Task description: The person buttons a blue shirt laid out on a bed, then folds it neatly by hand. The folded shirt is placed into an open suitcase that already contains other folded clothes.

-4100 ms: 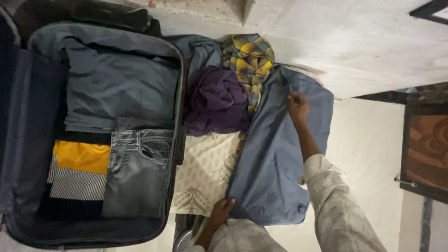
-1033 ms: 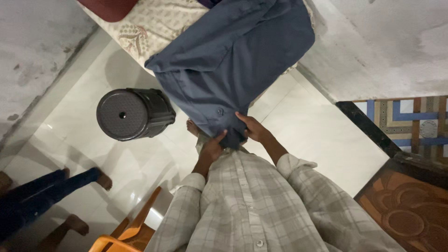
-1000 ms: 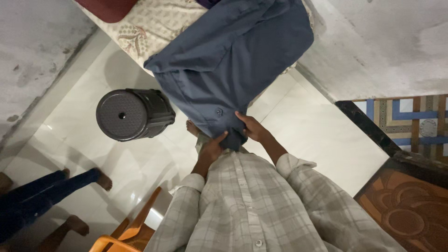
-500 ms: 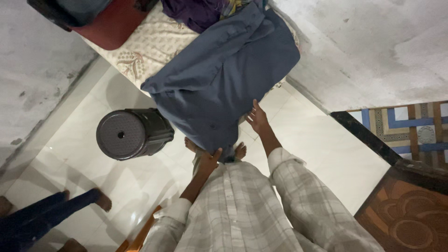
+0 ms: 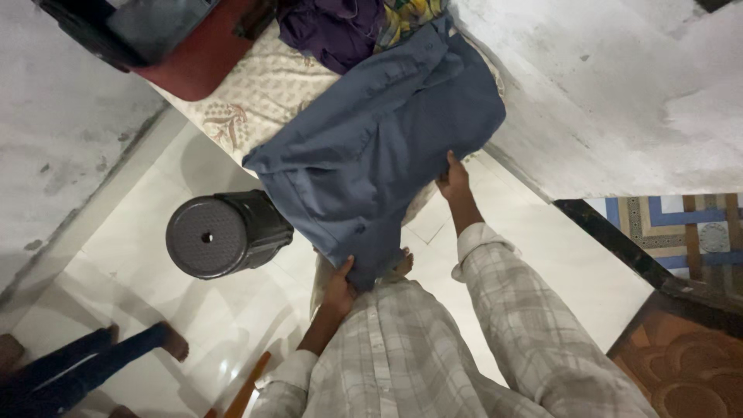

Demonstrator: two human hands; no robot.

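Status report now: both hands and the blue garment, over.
Left hand grips blue garment at its low end. Right hand holds its side edge. Black stool stands close beside, apart.

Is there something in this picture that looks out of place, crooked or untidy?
Yes. The blue-grey shirt hangs askew over the edge of the patterned bedsheet, its lower part off the bed. The left hand grips its bottom end, the right hand its side edge. A purple garment lies crumpled behind it.

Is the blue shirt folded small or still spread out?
Spread out: the blue shirt lies broad, its end hanging, left hand and right hand gripping it.
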